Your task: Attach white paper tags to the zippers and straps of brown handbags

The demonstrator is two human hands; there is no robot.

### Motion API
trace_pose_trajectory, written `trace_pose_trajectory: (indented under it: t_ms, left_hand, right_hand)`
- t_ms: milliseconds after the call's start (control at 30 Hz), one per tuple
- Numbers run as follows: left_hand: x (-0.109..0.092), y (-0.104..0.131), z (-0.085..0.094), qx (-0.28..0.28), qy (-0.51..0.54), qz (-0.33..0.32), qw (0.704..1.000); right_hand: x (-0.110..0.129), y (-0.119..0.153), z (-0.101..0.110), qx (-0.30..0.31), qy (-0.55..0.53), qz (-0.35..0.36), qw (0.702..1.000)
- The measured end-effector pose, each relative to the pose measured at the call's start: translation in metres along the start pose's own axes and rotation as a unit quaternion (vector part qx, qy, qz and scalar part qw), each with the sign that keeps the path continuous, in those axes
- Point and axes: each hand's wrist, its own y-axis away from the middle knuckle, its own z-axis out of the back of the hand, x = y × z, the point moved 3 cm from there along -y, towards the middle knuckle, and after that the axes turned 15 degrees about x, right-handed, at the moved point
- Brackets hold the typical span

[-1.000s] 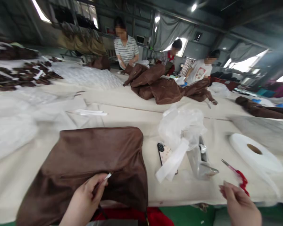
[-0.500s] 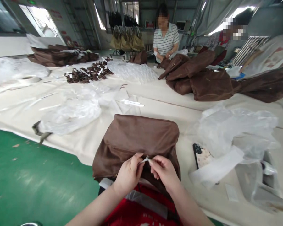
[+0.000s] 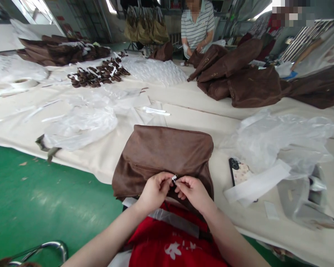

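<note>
Brown bag (image 3: 169,146), one: I see it lying beneath and just beyond both hands. Small white strip (image 3: 174,178), one: pinched at the fingertips of left hand (image 3: 155,190) and right hand (image 3: 193,190). Phone (image 3: 239,172), one: right of the right hand. Crumpled clear plastic (image 3: 263,139): beyond the phone.

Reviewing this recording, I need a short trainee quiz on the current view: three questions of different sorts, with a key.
1. Choose one. The person's left hand and right hand are both over:
A) the smooth green floor
B) the brown leather-like bag
C) the crumpled translucent plastic

2. True or false: the phone with a pale patterned back lies to the right of the bag, partly covered by a long white flat strip.

3. Short answer: what colour is the small flat piece at the fingertips of both hands?

Key: 1. B. 2. True. 3. White.
</note>
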Motion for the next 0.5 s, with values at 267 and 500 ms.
trace_pose_trajectory:
  t_ms: [267,500]
  left_hand:
    - [-0.019,0.015,-0.003,-0.018,0.058,0.008,0.998]
    - [-0.026,0.027,-0.005,-0.101,-0.1,-0.037,0.989]
  right_hand:
    - [0.002,-0.007,-0.016,-0.013,-0.042,0.028,0.999]
    - [0.008,-0.006,-0.02,-0.047,-0.091,0.026,0.994]
